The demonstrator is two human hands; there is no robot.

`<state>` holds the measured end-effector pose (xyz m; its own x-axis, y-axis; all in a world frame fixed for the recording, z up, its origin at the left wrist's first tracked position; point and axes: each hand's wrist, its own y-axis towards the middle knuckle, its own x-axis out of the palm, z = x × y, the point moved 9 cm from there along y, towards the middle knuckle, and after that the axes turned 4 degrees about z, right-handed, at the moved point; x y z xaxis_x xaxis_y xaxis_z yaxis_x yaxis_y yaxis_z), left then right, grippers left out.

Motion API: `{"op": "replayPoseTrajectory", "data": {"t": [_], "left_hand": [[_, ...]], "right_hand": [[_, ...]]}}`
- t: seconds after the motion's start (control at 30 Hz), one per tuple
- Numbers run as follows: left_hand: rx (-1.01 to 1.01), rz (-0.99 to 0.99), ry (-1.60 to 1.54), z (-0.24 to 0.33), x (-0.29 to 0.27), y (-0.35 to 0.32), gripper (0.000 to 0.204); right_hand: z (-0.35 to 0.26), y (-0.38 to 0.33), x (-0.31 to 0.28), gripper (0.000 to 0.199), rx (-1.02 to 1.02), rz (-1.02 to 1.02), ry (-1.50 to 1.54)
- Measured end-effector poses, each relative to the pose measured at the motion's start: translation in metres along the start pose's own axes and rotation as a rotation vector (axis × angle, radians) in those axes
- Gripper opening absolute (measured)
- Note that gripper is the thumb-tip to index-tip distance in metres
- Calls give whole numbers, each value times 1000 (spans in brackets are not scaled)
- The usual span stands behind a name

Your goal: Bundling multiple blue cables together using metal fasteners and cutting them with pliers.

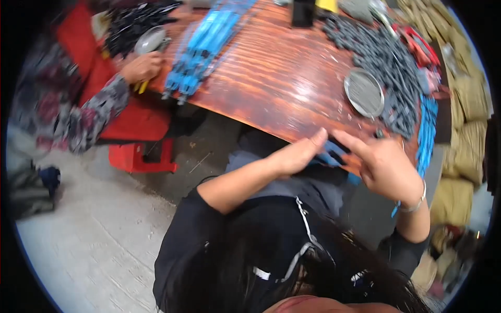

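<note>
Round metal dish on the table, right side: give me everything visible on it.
The round metal dish is a shallow, grey, dull-shining pan with a thin raised rim and a flat bottom that looks finely lined or meshed; blur hides which. It looks empty. It lies flat on the reddish wooden table, just above the person's right hand. Its right and upper edge meets the heap of dark grey parts. No hand touches it.
</note>
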<state>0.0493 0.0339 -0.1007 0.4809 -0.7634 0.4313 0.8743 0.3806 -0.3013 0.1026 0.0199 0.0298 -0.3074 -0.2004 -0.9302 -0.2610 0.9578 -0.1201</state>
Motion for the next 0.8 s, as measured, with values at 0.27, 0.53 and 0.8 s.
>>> {"op": "replayPoseTrajectory", "data": {"t": [0.27, 0.53, 0.8], "left_hand": [[-60, -41, -30, -8, 8, 3, 64], [5, -57, -94, -5, 14, -7, 65], [5, -47, -153, -12, 10, 1, 70]], "right_hand": [[6, -12, -1, 52, -28, 70, 50], [21, -25, 6, 41, 48, 168, 328], [34, -47, -21, 24, 80, 515, 423]]}}
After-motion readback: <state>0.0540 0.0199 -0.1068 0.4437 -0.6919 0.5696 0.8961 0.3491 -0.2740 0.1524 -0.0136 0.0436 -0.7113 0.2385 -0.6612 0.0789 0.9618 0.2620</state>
